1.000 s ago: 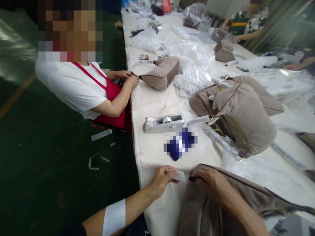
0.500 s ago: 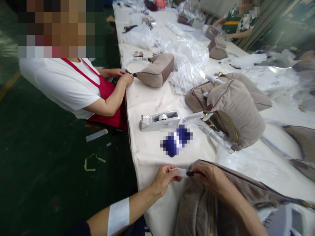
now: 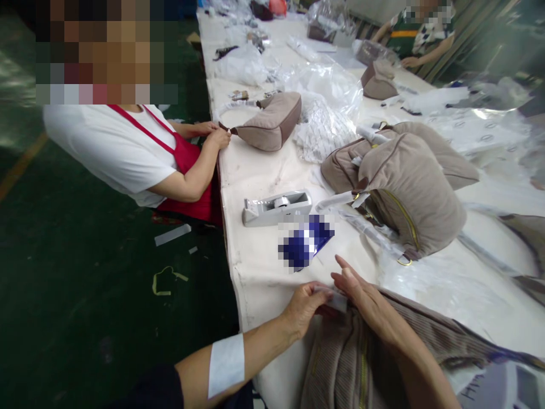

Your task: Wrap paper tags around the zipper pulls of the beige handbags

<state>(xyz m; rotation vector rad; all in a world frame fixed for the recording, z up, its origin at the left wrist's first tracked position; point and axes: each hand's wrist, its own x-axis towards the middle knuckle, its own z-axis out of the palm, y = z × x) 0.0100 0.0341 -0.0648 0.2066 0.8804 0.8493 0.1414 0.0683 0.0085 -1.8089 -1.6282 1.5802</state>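
A taupe corduroy bag [image 3: 340, 358] lies at the near edge of the white table [image 3: 264, 267], under both my hands. My left hand [image 3: 304, 307] pinches a small white slip of paper or tape [image 3: 336, 298] at the bag's top corner. My right hand [image 3: 366, 301] rests on the bag beside it, thumb on the same slip, with fingers stretched forward and apart.
A grey tape dispenser [image 3: 276, 207] and a blurred blue item [image 3: 304, 241] lie just beyond my hands. Stacked taupe bags [image 3: 400, 182] sit to the right among clear plastic wrapping. A seated person in a red apron [image 3: 128, 153] handles another bag [image 3: 270, 122]; another person [image 3: 419, 37] sits far back.
My hands have come closer together at the bag's corner. The right hand's fingers have lifted and spread. The white slip now lies between both thumbs.
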